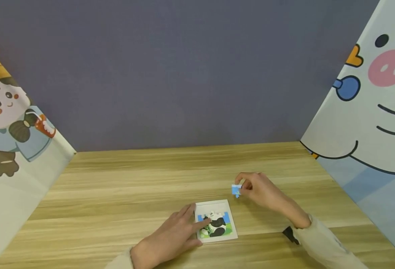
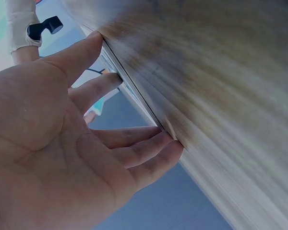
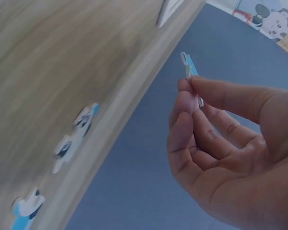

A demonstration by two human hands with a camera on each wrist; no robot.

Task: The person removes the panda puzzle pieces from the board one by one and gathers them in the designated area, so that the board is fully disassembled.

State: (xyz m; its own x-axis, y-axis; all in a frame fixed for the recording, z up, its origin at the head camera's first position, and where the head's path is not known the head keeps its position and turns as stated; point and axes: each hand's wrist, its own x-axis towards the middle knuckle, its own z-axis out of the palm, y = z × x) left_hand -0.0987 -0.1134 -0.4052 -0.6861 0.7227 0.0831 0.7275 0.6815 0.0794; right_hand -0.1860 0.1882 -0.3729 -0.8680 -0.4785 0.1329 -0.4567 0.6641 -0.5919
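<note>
A square white puzzle tray (image 1: 232, 218) lies on the wooden table, with joined pieces forming a panda picture (image 1: 219, 223) in its lower part. The upper strip of the tray shows bare white. My left hand (image 1: 174, 231) rests at the tray's left side, its index finger stretched over the picture and the thumb at the near corner. In the left wrist view, the left fingertips (image 2: 175, 143) meet the tray's edge and the table. Right of the tray, my right hand (image 1: 261, 191) pinches a blue jigsaw piece (image 1: 236, 190) between thumb and fingers, held above the table.
Several loose puzzle pieces (image 3: 73, 139) lie on the table in the right wrist view. A grey panel (image 1: 184, 74) closes the table's back. Cartoon-printed panels stand at the left (image 1: 19, 149) and right (image 1: 379, 123). A black device (image 1: 289, 235) sits at the right sleeve.
</note>
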